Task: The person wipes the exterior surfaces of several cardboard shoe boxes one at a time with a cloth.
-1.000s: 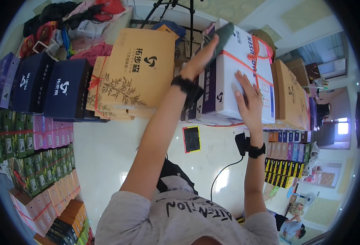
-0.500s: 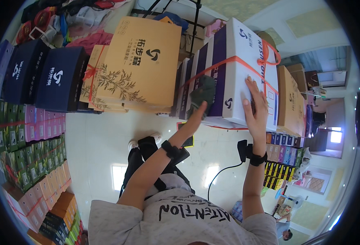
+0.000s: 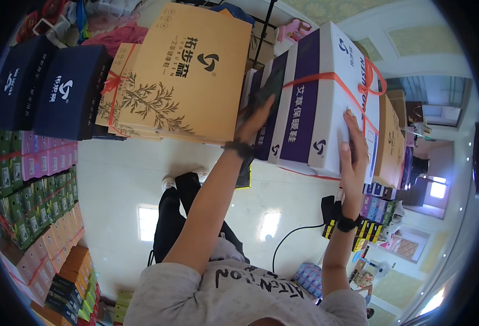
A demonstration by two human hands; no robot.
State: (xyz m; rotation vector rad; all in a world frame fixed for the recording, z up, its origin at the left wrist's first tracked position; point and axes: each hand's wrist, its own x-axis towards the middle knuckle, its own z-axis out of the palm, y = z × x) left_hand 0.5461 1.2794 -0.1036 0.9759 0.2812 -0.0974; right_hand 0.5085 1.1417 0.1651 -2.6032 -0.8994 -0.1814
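Note:
A stack of white-and-purple shoe boxes (image 3: 330, 108), bound with a red strap (image 3: 299, 81), stands in front of me on the right. My right hand (image 3: 356, 155) lies flat on the white end of this stack, fingers stretched out. A dark green cloth (image 3: 269, 87) is in my left hand (image 3: 255, 122), pressed on the purple side of the boxes; motion blurs it, and part of the fingers is hidden. Left of that hand is a large tan carton (image 3: 196, 70) with a printed plant design.
Dark blue boxes (image 3: 71, 95) stand at the left, above rows of green boxes (image 3: 14, 168) and pink ones (image 3: 46, 155). Another tan carton (image 3: 389, 136) sits right of the strapped stack. A black cable (image 3: 288, 233) hangs near my right wrist. Below is a glossy tiled floor (image 3: 120, 179).
My left hand has moved up and slightly left with the cloth, deeper along the boxes' purple side. The right hand stays on the white end as the whole view shifts a little.

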